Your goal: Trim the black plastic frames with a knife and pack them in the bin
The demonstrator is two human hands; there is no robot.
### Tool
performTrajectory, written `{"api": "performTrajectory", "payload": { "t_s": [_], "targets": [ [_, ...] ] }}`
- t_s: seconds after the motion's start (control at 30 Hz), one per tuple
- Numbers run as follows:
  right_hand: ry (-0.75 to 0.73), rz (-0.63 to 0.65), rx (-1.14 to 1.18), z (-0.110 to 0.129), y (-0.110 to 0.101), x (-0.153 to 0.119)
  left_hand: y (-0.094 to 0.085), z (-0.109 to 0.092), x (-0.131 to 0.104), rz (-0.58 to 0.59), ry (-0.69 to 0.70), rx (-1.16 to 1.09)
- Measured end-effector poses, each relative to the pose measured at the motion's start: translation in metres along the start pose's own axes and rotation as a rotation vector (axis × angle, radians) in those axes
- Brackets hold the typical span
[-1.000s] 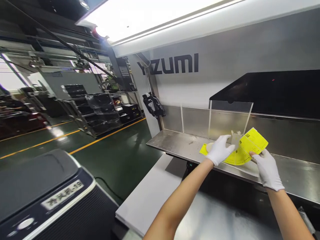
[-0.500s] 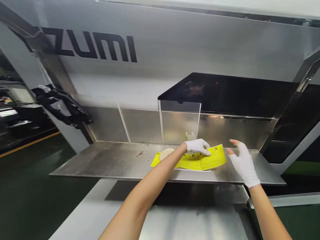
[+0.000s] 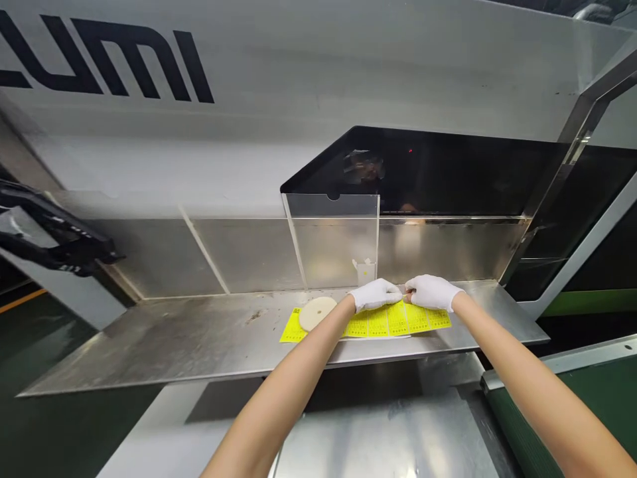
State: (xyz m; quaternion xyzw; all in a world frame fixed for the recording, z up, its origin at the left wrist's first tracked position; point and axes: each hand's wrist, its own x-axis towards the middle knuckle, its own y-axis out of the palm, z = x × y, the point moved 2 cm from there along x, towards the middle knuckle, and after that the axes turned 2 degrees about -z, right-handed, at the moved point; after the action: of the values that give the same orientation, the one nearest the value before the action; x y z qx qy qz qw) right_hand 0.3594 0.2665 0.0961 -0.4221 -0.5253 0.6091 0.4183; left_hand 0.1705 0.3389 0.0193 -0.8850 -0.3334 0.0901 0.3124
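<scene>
A long yellow printed label strip [image 3: 378,324] lies along the metal shelf, divided into several printed sections. My left hand [image 3: 377,294], in a white glove with bare fingertips on some fingers hidden from view, pinches the strip's upper edge. Close beside it my right hand [image 3: 432,293], gloved the same white, has its fingers closed at that same edge, thumb and forefinger nearly meeting the left fingertips. A round cream disc [image 3: 317,313] with a small centre hole rests on the strip's left part. White paper shows below the strip's lower edge.
The metal shelf [image 3: 209,338] runs along a machine with a black glossy panel [image 3: 458,176]. A clear upright holder [image 3: 334,242] stands behind the strip, with a small white box [image 3: 366,271] in it or before it. A green conveyor belt [image 3: 587,405] lies at lower right; a black bracket-like device [image 3: 54,229] hangs left.
My right hand has moved left from apart and spread to closed at the strip beside my left hand. The strip's raised right end now lies lower. The view has shifted right.
</scene>
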Motion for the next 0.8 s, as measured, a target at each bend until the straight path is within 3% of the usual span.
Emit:
{"api": "performTrajectory", "payload": {
  "t_s": [0.23,0.47,0.53,0.63,0.7,0.8],
  "targets": [
    [-0.051,-0.124,-0.119,0.014,0.015,-0.018,0.020,0.002,0.002,-0.121,-0.064,-0.039],
    [-0.007,-0.215,-0.174,0.009,0.015,-0.050,0.021,-0.003,-0.006,-0.120,-0.122,-0.072],
    [-0.031,-0.220,-0.177,0.012,0.014,-0.077,0.022,-0.007,-0.008,-0.132,-0.134,-0.058],
    [-0.269,-0.308,-0.097,0.025,0.021,-0.140,0.020,-0.020,-0.008,-0.176,-0.146,-0.022],
    [-0.403,-0.384,0.084,0.032,0.030,-0.183,0.016,-0.038,-0.011,-0.249,-0.125,0.001],
    [-0.287,-0.332,0.383,0.036,0.046,-0.214,0.016,-0.079,-0.036,-0.382,-0.041,0.009]
  ]
}}
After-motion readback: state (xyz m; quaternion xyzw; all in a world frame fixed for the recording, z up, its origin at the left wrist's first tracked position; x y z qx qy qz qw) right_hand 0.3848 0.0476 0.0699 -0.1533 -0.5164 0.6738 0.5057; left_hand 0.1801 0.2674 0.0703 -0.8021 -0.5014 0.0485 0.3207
